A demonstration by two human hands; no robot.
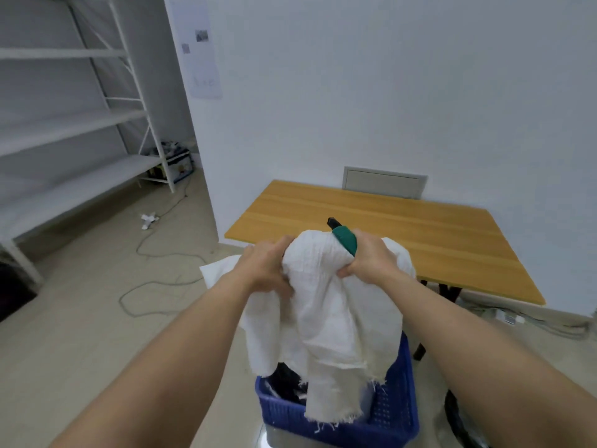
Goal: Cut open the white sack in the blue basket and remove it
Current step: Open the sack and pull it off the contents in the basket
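The white woven sack (pixel 323 312) hangs in the air above the blue basket (pixel 392 415), its frayed lower edges dangling into the basket. My left hand (pixel 268 270) grips the sack's top on the left side. My right hand (pixel 371 257) grips the sack's top on the right and also holds a green-handled cutter (pixel 344 236) with a black tip pointing up and away. Dark items (pixel 284 379) lie inside the basket under the sack.
A wooden table (pixel 403 231) stands just beyond the basket, against the white wall. White metal shelving (pixel 80 124) fills the left side. A cable (pixel 151 253) snakes over the tiled floor. A dark round object (pixel 458 415) sits on the floor right of the basket.
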